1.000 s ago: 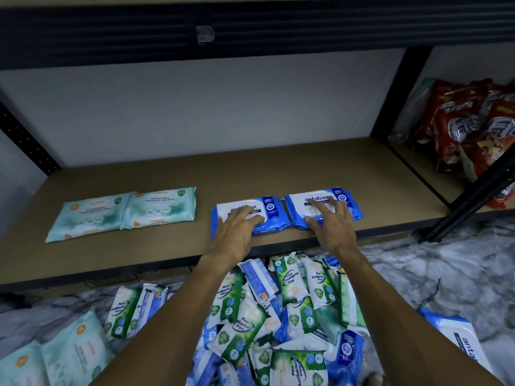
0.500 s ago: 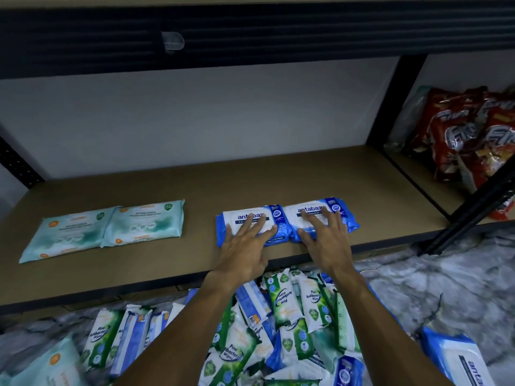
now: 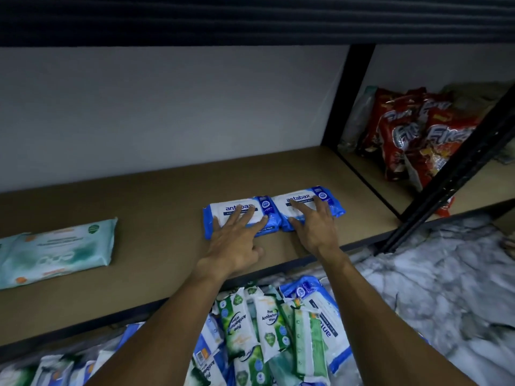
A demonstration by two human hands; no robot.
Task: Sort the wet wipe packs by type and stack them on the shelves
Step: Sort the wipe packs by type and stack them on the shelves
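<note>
Two blue-and-white Antabax wipe packs lie side by side on the brown shelf board point(image 3: 167, 190), the left pack point(image 3: 223, 211) touching the right pack point(image 3: 301, 200). My left hand point(image 3: 237, 240) lies flat with spread fingers on the left pack. My right hand point(image 3: 315, 224) lies flat on the right pack, its fingers apart. Neither hand grips anything. A pale green pack point(image 3: 61, 252) lies at the shelf's left. On the floor below, a pile of green-and-white and blue wipe packs point(image 3: 267, 324) sits between my forearms.
A black upright post point(image 3: 348, 93) divides this bay from the right bay, where red snack bags point(image 3: 423, 135) are heaped. A black diagonal brace point(image 3: 457, 174) crosses in front of them. The upper shelf's dark rail point(image 3: 250, 20) hangs overhead. Marble-patterned floor point(image 3: 446, 288) lies to the right.
Both hands have slid the two blue packs slightly deeper onto the shelf and flattened over them. The view has shifted, so the second green pack at the left is out of frame.
</note>
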